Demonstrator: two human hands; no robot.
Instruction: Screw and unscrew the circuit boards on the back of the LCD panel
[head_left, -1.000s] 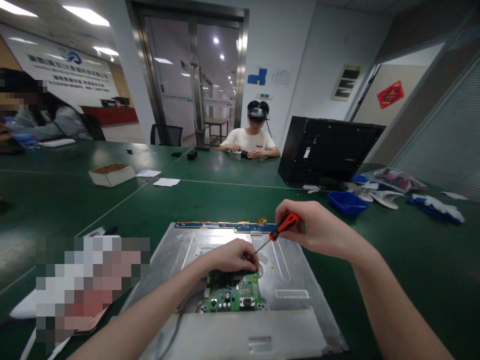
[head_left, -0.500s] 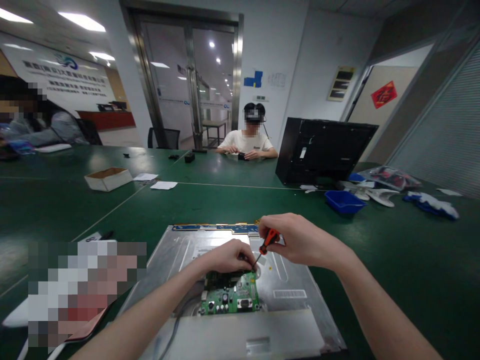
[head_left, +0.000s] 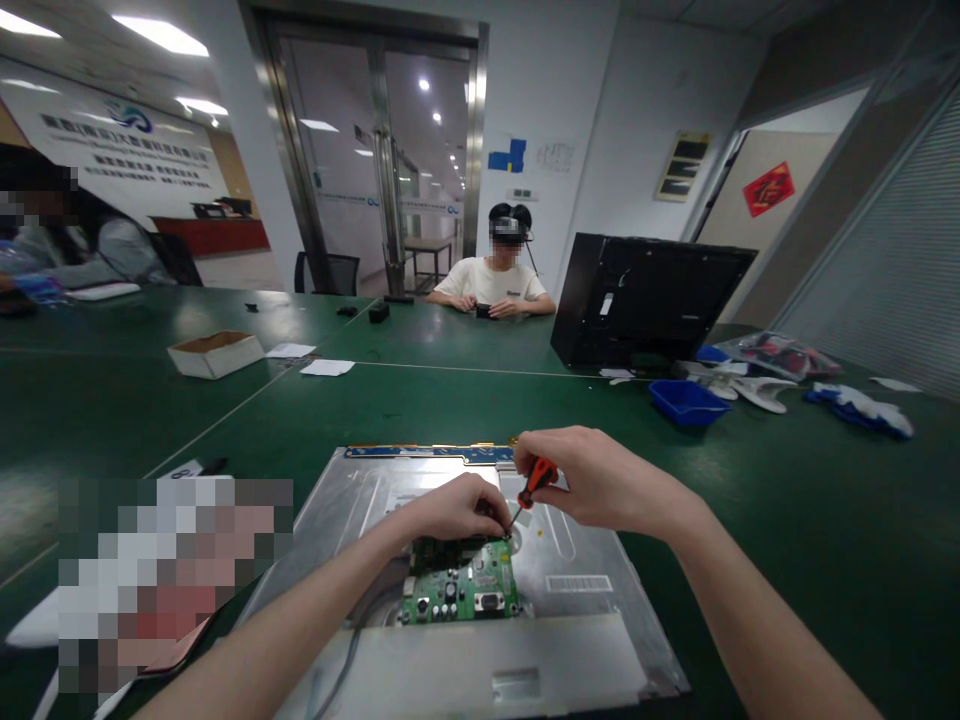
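A red and black screwdriver [head_left: 538,481] sits in my right hand [head_left: 581,475], gripped by its handle and tilted. Its tip reaches the top right corner of a green circuit board [head_left: 461,582]. My left hand [head_left: 466,508] lies over the board's upper edge, fingers bent together close to the screwdriver tip; what they pinch, if anything, is hidden. Under the board is a flat silver metal display panel [head_left: 592,620], with a narrow blue circuit strip [head_left: 420,455] along its far edge. A grey cable [head_left: 349,650] runs from the board's left side toward me.
A black monitor [head_left: 652,300] stands at the back right, near a blue tray [head_left: 688,402] and gloves [head_left: 859,412]. An open cardboard box [head_left: 216,355] and paper [head_left: 328,368] lie at left. Across the green table [head_left: 420,400] a person [head_left: 495,280] sits handling a small black object.
Both hands stay almost where they were, with the screwdriver tip still at the board's corner. The view has shifted very slightly.
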